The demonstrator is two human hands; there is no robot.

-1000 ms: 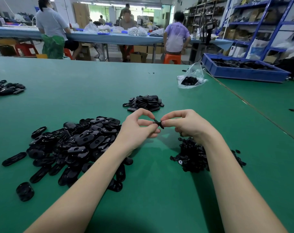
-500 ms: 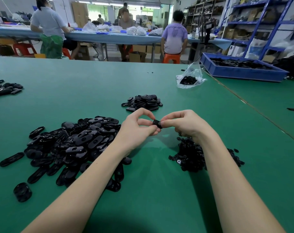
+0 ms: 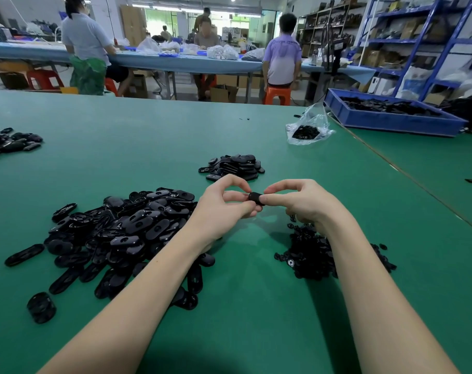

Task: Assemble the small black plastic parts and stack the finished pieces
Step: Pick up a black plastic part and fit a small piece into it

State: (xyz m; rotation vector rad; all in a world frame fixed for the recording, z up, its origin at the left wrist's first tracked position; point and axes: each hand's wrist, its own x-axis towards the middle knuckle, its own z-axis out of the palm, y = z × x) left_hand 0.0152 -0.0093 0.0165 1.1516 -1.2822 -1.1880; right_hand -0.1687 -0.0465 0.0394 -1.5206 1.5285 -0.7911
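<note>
So you've got the green worktop (image 3: 137,136) with the big heap of oval shells (image 3: 121,233) toward its near-left edge and the stacked pile (image 3: 233,166) mid-table. Your left hand (image 3: 224,209) and right hand (image 3: 302,202) both pinch one small black part (image 3: 255,198) between them, above the worktop.
</note>
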